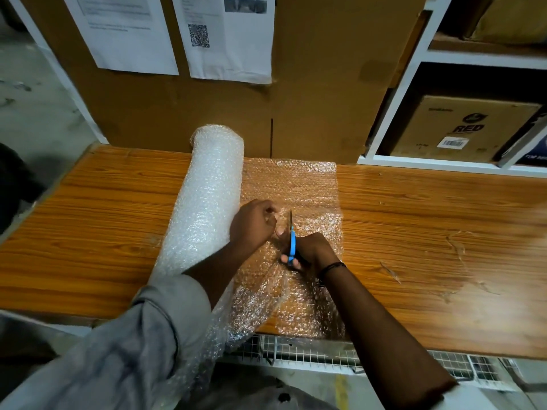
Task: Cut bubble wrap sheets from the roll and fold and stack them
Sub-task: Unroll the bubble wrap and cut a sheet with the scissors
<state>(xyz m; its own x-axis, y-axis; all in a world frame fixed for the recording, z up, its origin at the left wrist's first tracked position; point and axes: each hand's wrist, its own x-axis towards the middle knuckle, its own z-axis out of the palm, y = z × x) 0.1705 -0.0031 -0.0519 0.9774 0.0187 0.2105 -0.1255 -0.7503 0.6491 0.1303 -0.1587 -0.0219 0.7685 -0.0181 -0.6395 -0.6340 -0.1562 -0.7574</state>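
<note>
A thick roll of bubble wrap (207, 199) lies on the wooden table (429, 232), running from the back edge towards me. A sheet (299, 184) is unrolled from it to the right and lies flat. My right hand (310, 251) grips blue-handled scissors (292, 242) whose blades point away from me into the sheet. My left hand (251, 224) pinches the bubble wrap just left of the blades, beside the roll. The near part of the sheet (296, 306) is crumpled and hangs over the table's front edge.
A large cardboard panel (310, 99) with two printed papers (231, 37) stands behind the table. White shelving (414, 63) at the right holds a cardboard box (455, 128). A wire mesh rack (325, 353) runs below the table's front edge.
</note>
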